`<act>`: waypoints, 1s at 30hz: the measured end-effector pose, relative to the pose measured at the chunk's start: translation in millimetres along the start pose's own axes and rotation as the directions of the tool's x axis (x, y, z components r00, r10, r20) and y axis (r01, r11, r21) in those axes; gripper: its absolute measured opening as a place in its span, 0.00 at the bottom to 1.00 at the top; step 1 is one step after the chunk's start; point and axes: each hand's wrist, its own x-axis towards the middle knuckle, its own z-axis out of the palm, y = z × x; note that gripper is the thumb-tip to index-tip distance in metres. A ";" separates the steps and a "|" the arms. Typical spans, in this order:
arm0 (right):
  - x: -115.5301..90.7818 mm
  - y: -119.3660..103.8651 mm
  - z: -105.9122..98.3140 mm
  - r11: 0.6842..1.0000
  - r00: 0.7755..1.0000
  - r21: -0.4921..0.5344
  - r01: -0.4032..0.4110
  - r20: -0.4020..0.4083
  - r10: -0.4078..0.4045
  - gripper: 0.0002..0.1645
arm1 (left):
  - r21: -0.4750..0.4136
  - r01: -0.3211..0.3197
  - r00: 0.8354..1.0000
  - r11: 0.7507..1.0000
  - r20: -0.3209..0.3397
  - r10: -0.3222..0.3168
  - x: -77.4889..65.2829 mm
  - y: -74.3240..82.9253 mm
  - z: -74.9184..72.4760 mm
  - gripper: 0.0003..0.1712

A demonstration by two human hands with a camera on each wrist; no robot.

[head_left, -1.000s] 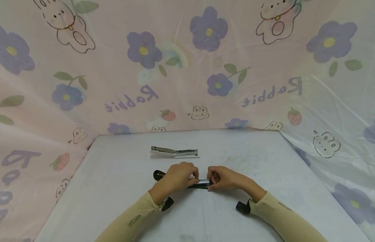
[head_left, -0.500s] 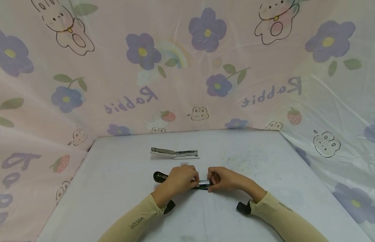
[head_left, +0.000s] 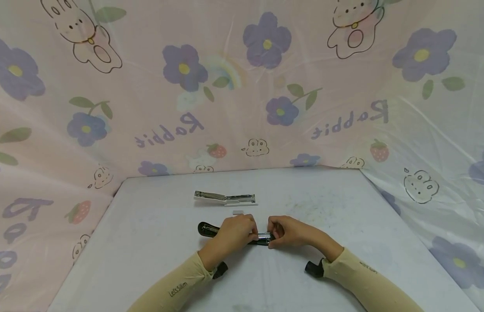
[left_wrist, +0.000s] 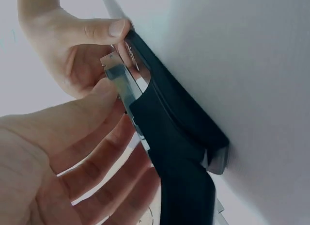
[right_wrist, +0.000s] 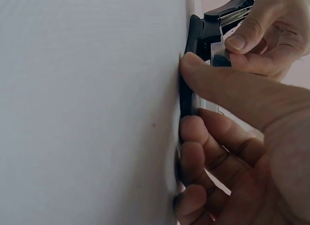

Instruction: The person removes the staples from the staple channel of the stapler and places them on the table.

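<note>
A black stapler (head_left: 207, 229) lies folded open on the table, its top swung back to the left. My left hand (head_left: 235, 234) pinches the stapler's metal staple channel (left_wrist: 121, 79) between thumb and fingers. At the front end of the base, my right hand (head_left: 289, 232) grips with its thumb on the black edge, as the right wrist view shows. The channel stands a little apart from the base (left_wrist: 179, 94) in the left wrist view. Behind the left hand lies a small grey strip (head_left: 238, 212), seemingly staples. My left hand hides the stapler's middle.
A white stapler (head_left: 226, 198), also folded open, lies farther back on the white table (head_left: 148, 268). A printed cloth (head_left: 242, 99) with flowers and rabbits hangs behind and along both sides of the table.
My left hand has shifted slightly to the right, and the small grey strip behind it has come into fuller view. My right hand stays at the stapler's front end.
</note>
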 end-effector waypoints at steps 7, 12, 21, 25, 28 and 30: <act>0.7 -0.7 0.4 1.000 1.000 -0.007 -0.005 0.003 0.005 0.20 | -0.037 0.023 1.000 0.999 0.011 -0.022 -0.3 3.2 -2.5 0.04; 1.7 1.3 1.6 1.000 1.000 -0.008 -0.002 0.001 0.002 0.20 | -0.048 0.023 1.000 0.999 -0.007 -0.024 -1.0 2.5 -1.3 0.04; 1.0 0.9 0.9 1.000 1.000 -0.012 0.000 0.004 0.000 0.19 | -0.043 0.057 0.998 0.997 0.001 -0.057 1.8 3.0 -0.3 0.03; 0.7 1.2 0.5 1.000 1.000 -0.015 -0.010 0.005 0.010 0.19 | -0.040 0.057 0.998 0.998 0.004 -0.057 2.4 2.5 -1.3 0.04; 0.7 2.1 0.6 1.000 1.000 -0.019 -0.015 0.004 0.015 0.19 | -0.048 0.046 0.999 0.998 -0.001 -0.047 2.0 1.8 -1.1 0.05; 0.6 2.5 0.6 1.000 1.000 -0.021 -0.016 0.005 0.016 0.20 | -0.063 0.039 0.999 0.997 -0.008 -0.040 1.8 1.2 -0.6 0.07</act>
